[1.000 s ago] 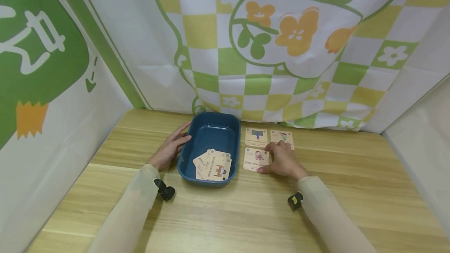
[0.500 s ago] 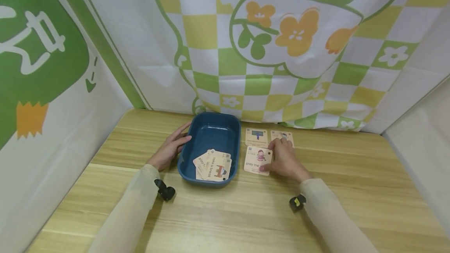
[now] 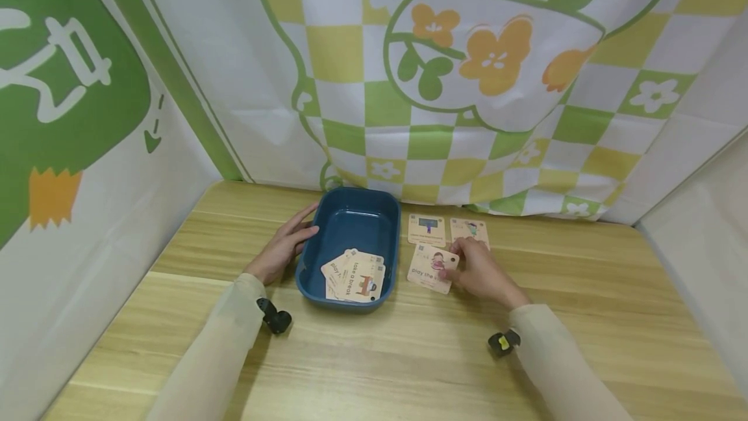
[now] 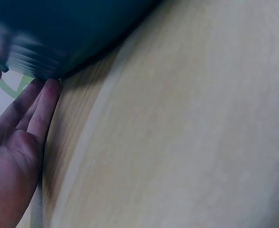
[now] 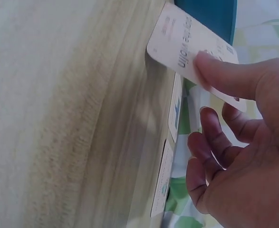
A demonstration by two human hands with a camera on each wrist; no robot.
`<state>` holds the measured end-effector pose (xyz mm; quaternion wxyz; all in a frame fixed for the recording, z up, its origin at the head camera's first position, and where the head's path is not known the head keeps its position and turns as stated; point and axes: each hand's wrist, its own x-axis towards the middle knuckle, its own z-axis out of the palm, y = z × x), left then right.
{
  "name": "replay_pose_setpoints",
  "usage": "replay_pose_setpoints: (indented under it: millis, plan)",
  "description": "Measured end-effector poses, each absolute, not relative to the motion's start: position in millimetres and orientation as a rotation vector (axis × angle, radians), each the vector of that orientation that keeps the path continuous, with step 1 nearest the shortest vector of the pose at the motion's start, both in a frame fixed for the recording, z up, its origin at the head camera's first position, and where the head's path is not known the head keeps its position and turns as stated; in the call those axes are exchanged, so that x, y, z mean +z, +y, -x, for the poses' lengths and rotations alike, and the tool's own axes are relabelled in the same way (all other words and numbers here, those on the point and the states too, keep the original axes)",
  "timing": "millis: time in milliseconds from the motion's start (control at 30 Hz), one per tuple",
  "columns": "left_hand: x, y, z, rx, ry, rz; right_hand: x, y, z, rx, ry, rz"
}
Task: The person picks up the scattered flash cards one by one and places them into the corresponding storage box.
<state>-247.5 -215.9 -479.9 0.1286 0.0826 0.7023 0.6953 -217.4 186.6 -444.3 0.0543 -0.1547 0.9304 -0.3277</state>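
My right hand (image 3: 482, 271) pinches a "play the violin" card (image 3: 429, 269) between thumb and index finger. In the right wrist view that card (image 5: 182, 45) is tilted and lifted off the table. My left hand (image 3: 282, 249) rests against the left side of a blue plastic tray (image 3: 350, 197); in the left wrist view its straight fingers (image 4: 44, 107) touch the outer wall. Inside the tray, at its near end, lies a small overlapping pile of cards with "take a break" (image 3: 363, 278) on top.
Behind the held card, two more cards lie flat: one showing a blackboard (image 3: 426, 230) and one with a small figure (image 3: 469, 231). A checked, flowered cloth (image 3: 421, 141) hangs along the back edge of the wooden table (image 3: 374, 369).
My right hand has picked up the violin card from the table, tilting it and drawing it slightly toward me and to the right. The left hand and tray have stayed put.
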Motion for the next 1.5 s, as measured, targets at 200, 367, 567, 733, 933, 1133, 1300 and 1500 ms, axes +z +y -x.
replay_pose_setpoints:
  millis: [200,367,567,733,933,1133,1300,1500]
  plan:
    - [-479,-215,247,2.021,2.042,-0.237,-443,189,215,-1.018,2.844,0.597]
    - [-479,-215,247,2.027,2.036,-0.237,-443,189,213,-1.076,2.856,0.634]
    - [-480,-215,247,2.024,2.038,-0.24,-440,189,209,-1.12,2.871,0.625]
    - [-481,-216,247,2.021,2.038,-0.244,-432,187,207,-1.169,2.893,0.61]
    - [-482,-216,247,2.018,2.039,-0.242,-417,180,206,-1.242,2.925,0.669]
    - [-481,-215,248,2.017,2.038,-0.233,-401,171,203,-1.247,2.947,0.726]
    - [-483,-216,249,2.024,2.035,-0.243,-396,161,202,-1.257,2.95,0.759]
    - [-483,-217,250,2.026,2.031,-0.252,-395,140,201,-1.307,2.903,0.797]
